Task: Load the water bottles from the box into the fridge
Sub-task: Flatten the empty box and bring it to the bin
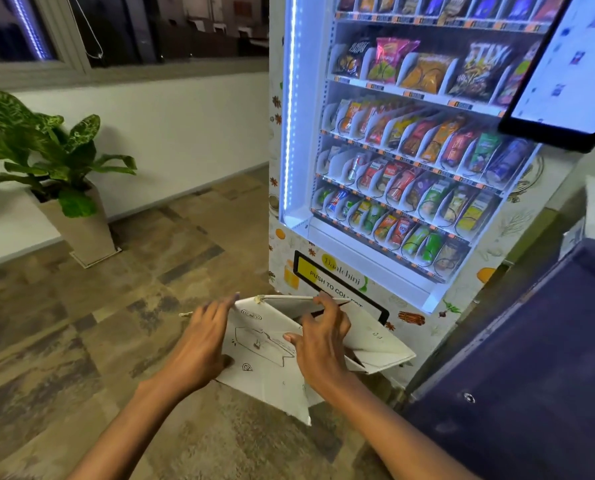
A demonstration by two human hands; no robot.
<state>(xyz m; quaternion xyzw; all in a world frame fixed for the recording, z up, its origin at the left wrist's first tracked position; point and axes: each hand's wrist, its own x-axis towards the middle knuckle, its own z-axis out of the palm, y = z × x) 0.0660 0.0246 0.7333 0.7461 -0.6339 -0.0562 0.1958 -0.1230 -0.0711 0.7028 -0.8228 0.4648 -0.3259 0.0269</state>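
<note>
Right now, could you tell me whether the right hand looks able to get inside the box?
Probably not yet. The box is only partly open: the right hand grips one flap above a narrow gap, and the left hand rests on the other flap, which covers the rest.

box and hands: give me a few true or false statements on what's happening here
1. The left grip and the right grip are both on the white box. True.
2. The right grip holds a water bottle. False: its fingers curl over a flap of the box, and no bottle is in view.
3. A potted plant stands by the wall, left of the vending machine. True.
4. The vending machine's shelves are bare. False: they are lined with snack packets.
5. The box sits on a table. False: it is on the floor, right in front of the vending machine.
</note>
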